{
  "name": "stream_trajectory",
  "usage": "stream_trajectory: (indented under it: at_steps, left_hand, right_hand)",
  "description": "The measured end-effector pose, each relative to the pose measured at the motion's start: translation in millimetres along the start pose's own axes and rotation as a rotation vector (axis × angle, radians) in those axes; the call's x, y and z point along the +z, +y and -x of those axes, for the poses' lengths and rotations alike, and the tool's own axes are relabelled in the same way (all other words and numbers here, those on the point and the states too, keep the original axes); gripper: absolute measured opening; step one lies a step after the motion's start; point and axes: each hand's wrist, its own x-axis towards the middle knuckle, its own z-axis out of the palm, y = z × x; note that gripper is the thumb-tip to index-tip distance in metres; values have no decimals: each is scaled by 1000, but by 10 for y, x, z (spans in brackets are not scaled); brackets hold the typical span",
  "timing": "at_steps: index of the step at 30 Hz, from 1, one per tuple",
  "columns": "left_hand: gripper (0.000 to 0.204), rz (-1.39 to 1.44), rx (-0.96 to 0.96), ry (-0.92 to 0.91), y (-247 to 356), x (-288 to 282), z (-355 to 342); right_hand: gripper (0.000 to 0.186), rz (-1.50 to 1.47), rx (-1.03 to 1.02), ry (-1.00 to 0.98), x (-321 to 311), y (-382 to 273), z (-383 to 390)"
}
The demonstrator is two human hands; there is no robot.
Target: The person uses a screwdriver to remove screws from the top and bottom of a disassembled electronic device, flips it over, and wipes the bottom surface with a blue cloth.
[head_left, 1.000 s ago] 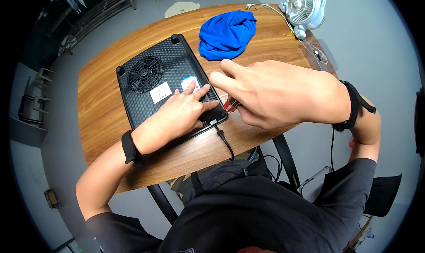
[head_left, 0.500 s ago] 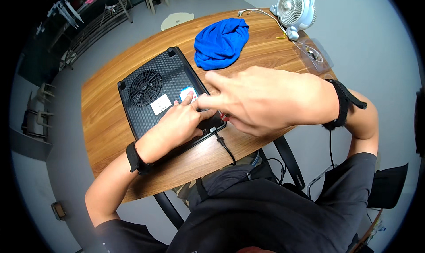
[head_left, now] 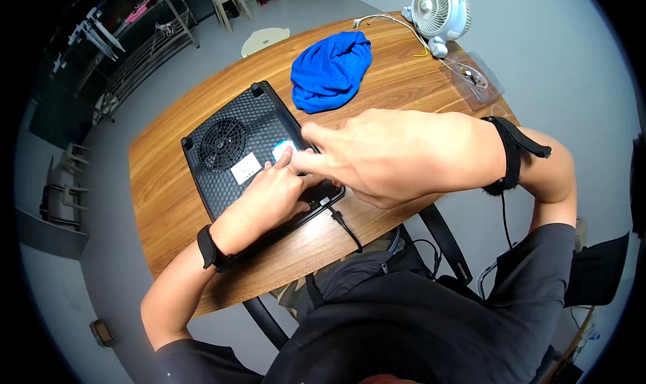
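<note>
A black induction cooker (head_left: 266, 125) lies upside down on the wooden table, its round fan grille (head_left: 223, 145) and small feet facing up. My left hand (head_left: 269, 196) rests on its underside with the fingers apart, the fingertips near a blue-and-white sticker (head_left: 282, 148). Over the cooker's near right corner, my right hand (head_left: 390, 155) is closed, thumb and fingers curled. A bit of something red (head_left: 336, 183) shows beneath it; most of that thing is hidden by the hand. The black power cord (head_left: 345, 229) leaves the cooker's near edge.
Beyond the cooker lies a crumpled blue cloth (head_left: 330, 71). A white fan (head_left: 441, 11) stands at the far right, beside a white cable (head_left: 387, 17) and a clear plastic tray (head_left: 481, 88). Stools (head_left: 230, 6) and a metal rack (head_left: 145, 51) are past the table.
The view has shifted slightly. My right hand stays at the same corner, its fingers turned a little, with less of the red thing showing. My left hand remains on the cooker.
</note>
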Motion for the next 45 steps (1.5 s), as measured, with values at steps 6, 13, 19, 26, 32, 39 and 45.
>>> stream_trajectory:
  at_steps: [6, 13, 19, 26, 32, 39, 45]
  left_hand:
    - [72, 88, -84, -90, -26, -4, -15]
    - [67, 80, -61, -61, 63, -87, 1]
    - [67, 58, -109, -136, 99, -144, -25]
    - [67, 87, -31, -100, 19, -80, -11]
    - [75, 72, -79, -116, 25, -69, -7]
    - [71, 31, -68, -145, 2, -51, -3]
    - [71, 86, -38, -90, 7, -54, 4]
  right_hand:
    - [42, -108, 54, -134, 60, -16, -109]
    - [37, 3, 50, -52, 30, -38, -23]
    - [35, -39, -25, -63, 150, -1, -51]
    - [35, 39, 117, -153, 2, -87, -33]
    - [28, -88, -54, -32, -20, -3, 63]
    - [29, -97, 204, -273, 11, -84, -153]
    - [28, -40, 28, -17, -67, -62, 80]
